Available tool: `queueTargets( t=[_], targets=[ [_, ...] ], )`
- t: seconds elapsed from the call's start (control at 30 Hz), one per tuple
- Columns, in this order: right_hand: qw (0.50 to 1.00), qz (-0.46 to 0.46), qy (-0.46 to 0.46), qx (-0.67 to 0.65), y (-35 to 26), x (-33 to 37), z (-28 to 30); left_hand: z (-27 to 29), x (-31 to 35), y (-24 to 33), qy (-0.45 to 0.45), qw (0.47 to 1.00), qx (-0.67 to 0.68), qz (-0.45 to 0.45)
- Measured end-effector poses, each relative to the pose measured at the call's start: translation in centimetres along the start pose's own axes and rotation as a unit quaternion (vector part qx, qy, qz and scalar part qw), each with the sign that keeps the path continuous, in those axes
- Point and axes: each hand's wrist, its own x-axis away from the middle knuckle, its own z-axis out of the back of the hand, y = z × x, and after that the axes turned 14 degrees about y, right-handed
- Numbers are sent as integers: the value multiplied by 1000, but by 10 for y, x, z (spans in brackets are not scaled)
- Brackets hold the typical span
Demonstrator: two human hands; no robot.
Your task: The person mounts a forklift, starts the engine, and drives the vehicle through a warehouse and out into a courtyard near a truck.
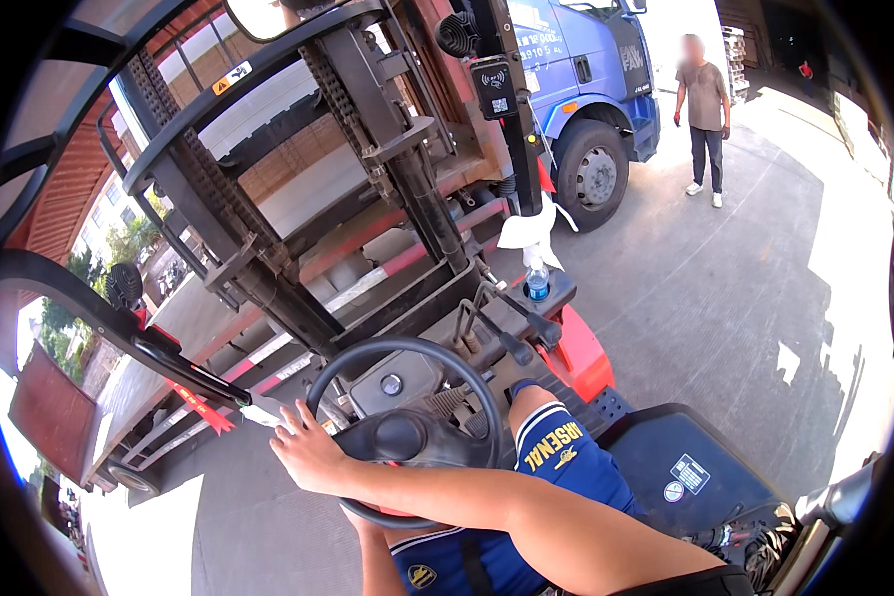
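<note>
My right arm reaches across my lap, and my right hand (310, 452) is at the left rim of a black steering wheel (404, 343). Its fingers are spread and stretched forward, the tips beside a small white piece (261, 409) at the end of a black post; whether they touch it I cannot make out. My left forearm (373, 561) rises from the lower edge, but its hand is hidden behind the right forearm and wheel. Black-knobbed levers (512, 343) stand right of the wheel. A plastic bottle (536, 281) sits upright beyond them, near a white cloth (531, 236).
The forklift mast (268, 268) with chains rises ahead, before a flatbed trailer (209, 328). A blue truck (591, 60) stands at the upper right. A person (703, 104) stands on the pavement beside it. A red ribbon (204, 409) hangs from the left post.
</note>
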Motion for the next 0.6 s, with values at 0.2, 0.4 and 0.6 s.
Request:
queueTargets(
  t=[0.2, 0.4, 0.6],
  targets=[
    [989, -142, 33, 25, 63, -47, 37, -1, 4, 2, 41, 985, -146, 81],
    [989, -125, 78, 10, 85, -47, 50, -20, 19, 44, 33, 981, -169, 84],
    [974, 46, -35, -219, -15, 59, 66, -21, 40, 36, 50, 930, -363, -28]
  ],
)
